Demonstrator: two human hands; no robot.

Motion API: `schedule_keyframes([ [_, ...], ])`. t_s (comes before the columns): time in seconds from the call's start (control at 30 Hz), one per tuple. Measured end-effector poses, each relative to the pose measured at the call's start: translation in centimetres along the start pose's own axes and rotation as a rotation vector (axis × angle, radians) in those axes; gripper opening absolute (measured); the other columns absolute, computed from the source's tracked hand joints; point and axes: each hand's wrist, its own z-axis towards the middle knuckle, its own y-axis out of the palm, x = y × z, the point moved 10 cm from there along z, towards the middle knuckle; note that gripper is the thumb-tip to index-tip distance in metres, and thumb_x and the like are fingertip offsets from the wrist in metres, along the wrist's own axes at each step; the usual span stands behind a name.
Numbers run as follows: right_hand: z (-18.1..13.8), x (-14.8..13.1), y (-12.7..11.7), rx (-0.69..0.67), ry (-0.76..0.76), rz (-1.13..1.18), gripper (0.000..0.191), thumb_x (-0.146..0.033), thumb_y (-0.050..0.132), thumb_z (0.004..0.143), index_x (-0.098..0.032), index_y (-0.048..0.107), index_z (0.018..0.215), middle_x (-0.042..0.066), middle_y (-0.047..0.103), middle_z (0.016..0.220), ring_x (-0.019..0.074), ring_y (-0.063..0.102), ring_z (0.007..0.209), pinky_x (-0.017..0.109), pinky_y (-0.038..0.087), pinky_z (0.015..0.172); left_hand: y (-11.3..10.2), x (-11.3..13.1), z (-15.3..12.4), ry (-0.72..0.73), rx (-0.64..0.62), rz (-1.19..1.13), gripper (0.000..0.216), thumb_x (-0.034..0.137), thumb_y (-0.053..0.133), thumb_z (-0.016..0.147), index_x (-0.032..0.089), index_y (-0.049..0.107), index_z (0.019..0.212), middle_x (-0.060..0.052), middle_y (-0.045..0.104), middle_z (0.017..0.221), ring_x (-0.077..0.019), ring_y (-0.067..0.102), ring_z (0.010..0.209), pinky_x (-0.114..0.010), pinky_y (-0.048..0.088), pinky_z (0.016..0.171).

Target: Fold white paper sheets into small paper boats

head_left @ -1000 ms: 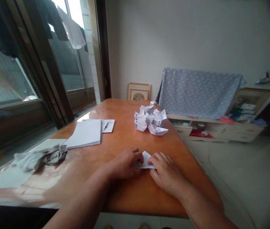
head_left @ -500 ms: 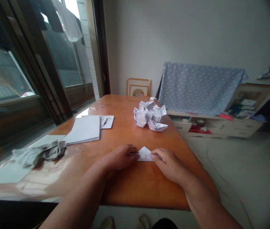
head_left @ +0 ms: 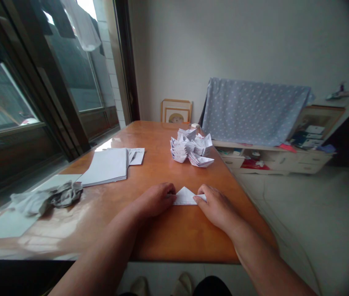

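Far to the left of the grip, a crumpled grey cloth [head_left: 66, 194] lies on the wooden table [head_left: 189, 238]; nearer the grip, but left of it and farther from the person, sits a stack of white paper [head_left: 105, 164], flat and apparently unfolded, with smaller papers [head_left: 137, 157] poking out at its right side. The left hand [head_left: 159, 199] is closed on the left end of the folded paper [head_left: 184, 196], though its own fingers hide that corner. The folded paper sits between the two hands, low at the tabletop, its peak pointing away from the person and a straight edge toward them. Already creased into this pointed form, it looks partway along: it does not yet have the opened, raised sides of the folded paper boats [head_left: 189, 148], which are nested and clustered directly beyond the grip, apparently complete. The right hand [head_left: 216, 205] pinches the paper's right end between thumb and fingers, a white corner showing past the pinch.
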Motion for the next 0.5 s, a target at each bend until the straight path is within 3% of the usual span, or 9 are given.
schedule_keyframes([
  [0.17, 0.1, -0.4, 0.0, -0.021, 0.010, -0.053, 0.008, -0.030, 0.061, 0.093, -0.023, 0.057, 0.091, 0.005, 0.069, 0.092, 0.0211, 0.063, 0.091, 0.030, 0.038, 0.076, -0.4, 0.5, 0.3, 0.038, 0.081, 0.092, 0.013, 0.019, 0.060, 0.080, 0.022, 0.065, 0.091, -0.004, 0.065, 0.093, -0.0202, 0.059, 0.080, -0.030, 0.042, 0.070],
  [0.3, 0.2, -0.3, 0.1, -0.031, 0.025, -0.054, 0.009, -0.031, 0.062, 0.093, -0.023, 0.058, 0.092, 0.005, 0.069, 0.093, 0.0215, 0.064, 0.091, 0.030, 0.037, 0.075, -0.9, 2.7, 0.2, 0.149, 0.160, 0.186, 0.017, 0.011, 0.059, 0.077, 0.021, 0.063, 0.090, -0.005, 0.062, 0.094, -0.0220, 0.059, 0.088, -0.031, 0.043, 0.076],
  [0.5, 0.3, -0.5, 0.0, -0.032, 0.024, -0.069, 0.008, -0.029, 0.063, 0.092, -0.024, 0.058, 0.091, 0.004, 0.070, 0.094, 0.0216, 0.063, 0.091, 0.030, 0.037, 0.074, 0.4, 5.8, -0.2, 0.284, 0.052, 0.205, 0.010, 0.018, 0.052, 0.090, 0.020, 0.061, 0.087, -0.005, 0.059, 0.088, -0.0192, 0.057, 0.078, -0.029, 0.042, 0.070],
])
